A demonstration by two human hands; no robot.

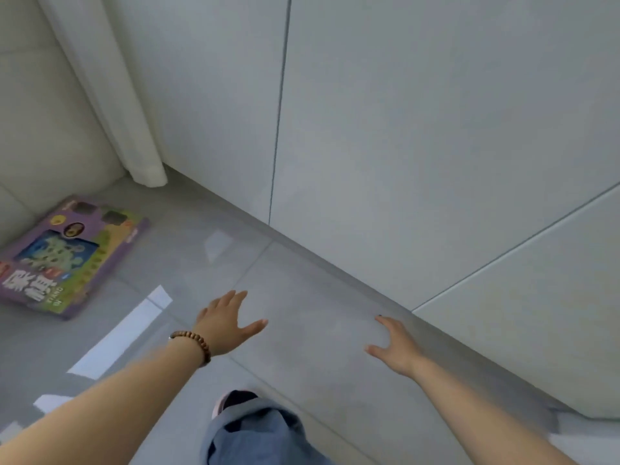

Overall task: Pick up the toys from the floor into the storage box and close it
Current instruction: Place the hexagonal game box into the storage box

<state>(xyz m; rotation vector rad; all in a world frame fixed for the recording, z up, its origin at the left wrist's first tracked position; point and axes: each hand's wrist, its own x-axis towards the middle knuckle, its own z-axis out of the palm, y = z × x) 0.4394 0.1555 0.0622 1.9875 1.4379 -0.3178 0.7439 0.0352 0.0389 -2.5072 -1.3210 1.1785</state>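
Toy box [68,255] flat on floor [302,313], far left; left hand [225,325], right hand [396,345] spread, holding nothing.

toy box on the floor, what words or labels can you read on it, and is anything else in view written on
"XIANG QI": small white letters on the lid of the purple toy box, beside the big characters; the second word is blurred and only likely.
Two large white Chinese characters on the same lid, probably "象棋", but blurred.
Small red and yellow badges and the print along the box's edge: too blurred to read.
No text shows elsewhere in view.
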